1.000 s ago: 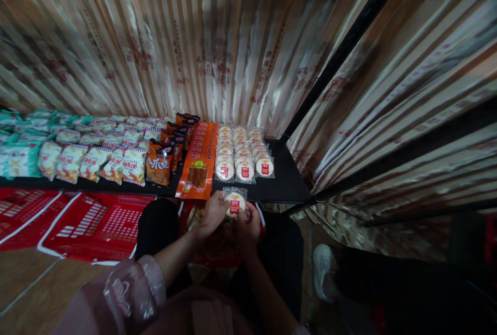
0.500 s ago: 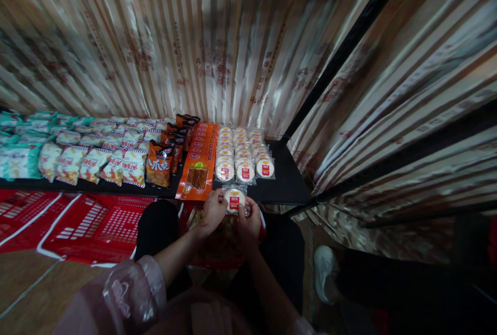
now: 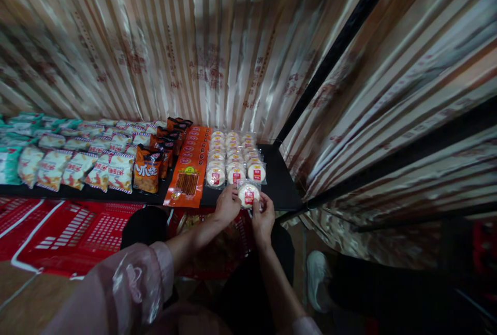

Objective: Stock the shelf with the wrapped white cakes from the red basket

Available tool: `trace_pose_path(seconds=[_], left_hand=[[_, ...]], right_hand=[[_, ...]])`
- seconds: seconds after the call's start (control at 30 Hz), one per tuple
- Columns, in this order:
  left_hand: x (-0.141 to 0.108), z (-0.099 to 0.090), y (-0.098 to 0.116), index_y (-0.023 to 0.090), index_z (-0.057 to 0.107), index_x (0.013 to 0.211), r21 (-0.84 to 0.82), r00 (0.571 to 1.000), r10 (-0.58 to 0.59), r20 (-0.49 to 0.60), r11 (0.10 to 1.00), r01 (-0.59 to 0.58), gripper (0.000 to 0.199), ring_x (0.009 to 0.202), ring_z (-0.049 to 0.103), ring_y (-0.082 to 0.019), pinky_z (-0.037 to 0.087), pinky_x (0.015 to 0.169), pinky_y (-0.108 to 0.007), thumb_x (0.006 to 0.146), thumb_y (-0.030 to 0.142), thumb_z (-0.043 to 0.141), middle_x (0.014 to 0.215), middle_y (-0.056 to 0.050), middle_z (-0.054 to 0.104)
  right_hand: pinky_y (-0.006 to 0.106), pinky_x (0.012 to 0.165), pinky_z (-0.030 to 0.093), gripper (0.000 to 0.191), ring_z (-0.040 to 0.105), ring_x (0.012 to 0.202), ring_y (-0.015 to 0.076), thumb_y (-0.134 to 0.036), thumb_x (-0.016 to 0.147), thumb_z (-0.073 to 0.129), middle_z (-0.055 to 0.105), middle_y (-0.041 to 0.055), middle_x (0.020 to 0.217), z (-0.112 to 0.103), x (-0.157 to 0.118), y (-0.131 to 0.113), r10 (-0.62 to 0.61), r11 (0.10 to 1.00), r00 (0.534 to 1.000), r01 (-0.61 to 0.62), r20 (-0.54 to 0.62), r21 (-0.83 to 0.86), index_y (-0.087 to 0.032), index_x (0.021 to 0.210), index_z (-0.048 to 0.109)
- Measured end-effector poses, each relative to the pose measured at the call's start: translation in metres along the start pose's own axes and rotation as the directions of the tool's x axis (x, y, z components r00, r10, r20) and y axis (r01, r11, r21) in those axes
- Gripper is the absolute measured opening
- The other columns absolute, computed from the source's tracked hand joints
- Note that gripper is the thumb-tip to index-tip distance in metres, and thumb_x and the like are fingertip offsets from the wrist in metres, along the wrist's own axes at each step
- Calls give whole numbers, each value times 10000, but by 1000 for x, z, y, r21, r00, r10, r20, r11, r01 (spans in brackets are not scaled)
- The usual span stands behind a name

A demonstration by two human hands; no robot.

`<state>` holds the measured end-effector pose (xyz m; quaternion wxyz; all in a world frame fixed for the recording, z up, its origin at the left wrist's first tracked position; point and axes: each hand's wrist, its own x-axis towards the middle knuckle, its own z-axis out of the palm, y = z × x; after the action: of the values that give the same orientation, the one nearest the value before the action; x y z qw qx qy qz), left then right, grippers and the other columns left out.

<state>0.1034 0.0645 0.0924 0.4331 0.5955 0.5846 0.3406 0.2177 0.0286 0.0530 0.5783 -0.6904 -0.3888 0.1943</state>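
Note:
Both my hands hold one round white rice cracker packet (image 3: 248,196) in clear wrapping with a red label. My left hand (image 3: 228,204) pinches its left edge, and my right hand (image 3: 263,219) grips the right edge with the thumb at the front. The packet is over the front edge of the black shelf (image 3: 285,190). Just behind it, matching cracker packets (image 3: 236,173) lie in overlapping columns. Left of them lies a long orange packet strip (image 3: 190,169) showing brown sticks.
Orange-and-black snack bags (image 3: 147,169), white snack bags (image 3: 81,169) and green bags (image 3: 10,164) fill the shelf's left. Red baskets (image 3: 77,236) stand below. A black post (image 3: 330,60) slants before the striped curtain (image 3: 155,40). A white shoe (image 3: 318,280) is at lower right.
My hands have moved the cracker packet slightly right and up, closer to the front of the packet columns. The view has shifted, so the shelf's goods appear further left.

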Motion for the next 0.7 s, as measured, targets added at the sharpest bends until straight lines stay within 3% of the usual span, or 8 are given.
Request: trace_pose_path(seconds=[0.17, 0.37, 0.7], left_hand=[[16, 23, 19, 126, 552, 1139, -35, 998, -31, 49, 999, 33, 440, 825, 596, -138, 460, 834, -266, 706, 54, 546, 1029, -85, 650], [32, 33, 40, 127, 560, 1128, -21, 994, -66, 86, 997, 68, 447, 886, 608, -166, 456, 838, -270, 686, 58, 560, 1077, -99, 644], [55, 46, 42, 191, 581, 1086, 115, 989, -79, 124, 991, 65, 371, 1017, 593, -177, 449, 890, -262, 728, 98, 549, 1070, -39, 665]], right_hand=[[338, 789, 445, 456, 579, 847, 199, -434, 745, 521, 639, 96, 972, -11, 34, 12, -11, 999, 999, 10, -39, -34, -139, 1088, 578], [324, 748, 457, 420, 594, 780, 189, -413, 740, 522, 655, 96, 924, -14, 62, 19, -14, 996, 1000, 13, -19, -91, -138, 1046, 603], [303, 732, 479, 410, 600, 784, 182, -388, 732, 495, 663, 100, 924, -10, 86, 21, 6, 980, 999, 4, 50, -201, -135, 1038, 597]])
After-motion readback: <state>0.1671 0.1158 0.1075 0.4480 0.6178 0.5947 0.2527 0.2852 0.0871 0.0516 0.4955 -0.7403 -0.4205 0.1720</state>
